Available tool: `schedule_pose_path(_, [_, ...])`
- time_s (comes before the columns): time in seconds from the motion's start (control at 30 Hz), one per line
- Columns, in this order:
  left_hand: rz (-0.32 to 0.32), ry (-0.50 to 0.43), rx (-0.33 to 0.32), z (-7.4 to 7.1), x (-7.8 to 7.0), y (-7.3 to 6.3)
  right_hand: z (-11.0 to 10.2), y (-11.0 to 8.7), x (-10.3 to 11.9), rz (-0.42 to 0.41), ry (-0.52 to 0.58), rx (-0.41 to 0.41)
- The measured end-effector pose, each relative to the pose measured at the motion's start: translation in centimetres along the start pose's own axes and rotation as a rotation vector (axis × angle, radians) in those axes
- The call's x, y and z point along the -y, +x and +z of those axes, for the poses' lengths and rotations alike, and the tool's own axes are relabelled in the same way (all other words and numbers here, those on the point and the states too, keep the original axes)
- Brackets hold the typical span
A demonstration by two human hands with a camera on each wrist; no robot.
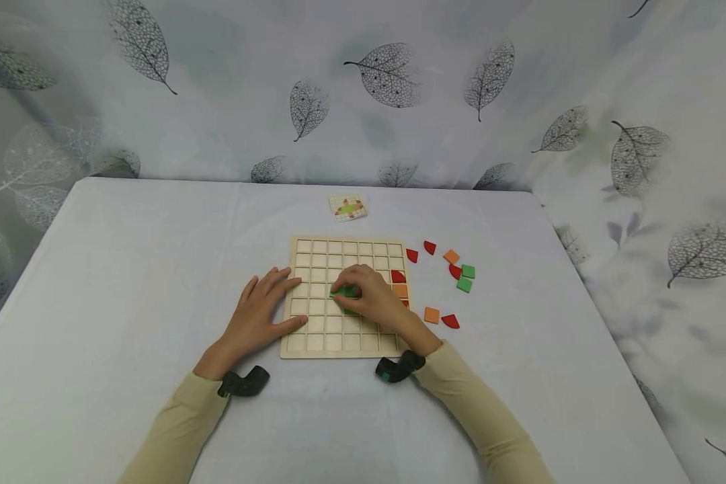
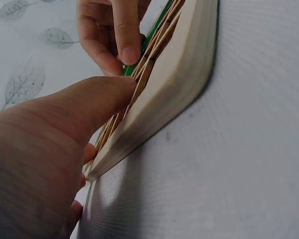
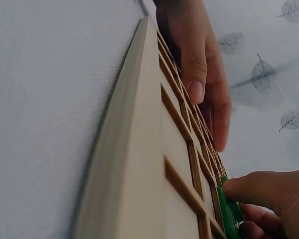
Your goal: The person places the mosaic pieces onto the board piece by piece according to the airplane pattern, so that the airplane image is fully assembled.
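Note:
A wooden grid board (image 1: 314, 342) lies flat on the table. My left hand (image 1: 257, 312) rests along its left edge, fingers spread and thumb on the frame. Near the middle of the grid, my right hand (image 1: 372, 297) pinches a green tile (image 1: 345, 292) between thumb and fingers. Under that hand another green piece (image 1: 349, 311) shows, partly covered. In the right wrist view the thumb presses against green tiles (image 3: 228, 211) at the board's surface. On the grid's right side sit a red quarter-round piece (image 1: 397, 276), an orange square (image 1: 400, 291) and more red, partly hidden by my wrist.
A small pattern card (image 1: 347, 208) lies beyond the board. To the right are loose pieces: red quarter-rounds (image 1: 450, 321), orange squares (image 1: 432, 315) and green squares (image 1: 464, 285). The white table (image 1: 157, 269) meets a leaf-patterned cloth (image 1: 236, 101) at the back.

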State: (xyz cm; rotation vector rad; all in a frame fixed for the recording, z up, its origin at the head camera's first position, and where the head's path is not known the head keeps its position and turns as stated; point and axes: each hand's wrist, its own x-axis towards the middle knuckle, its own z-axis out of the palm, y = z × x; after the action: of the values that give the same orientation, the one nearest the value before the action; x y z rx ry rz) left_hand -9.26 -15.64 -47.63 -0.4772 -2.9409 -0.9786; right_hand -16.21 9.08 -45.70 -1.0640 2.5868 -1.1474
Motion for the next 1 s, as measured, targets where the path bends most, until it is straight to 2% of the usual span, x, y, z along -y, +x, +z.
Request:
schedule_pose_path(0.17, [0.003,0.005,-0.002,0.01,-0.02,0.00,-0.01,0.21,0.03,-0.018,-0.020,0.005])
schedule_pose_path(0.37, [0.008,0.004,-0.003,-0.02,-0.07,-0.01,-0.10,0.14,0.12,-0.001,-0.036,0.020])
schedule_pose_path(0.7, [0.010,0.007,-0.003,-0.33,-0.18,0.00,-0.42,-0.18,-0.01,-0.010,0.005,0.040])
schedule_pose_path(1.0, [0.002,0.005,0.003,-0.32,-0.24,-0.01,-0.40,-0.30,0.05,-0.009,-0.020,0.047])
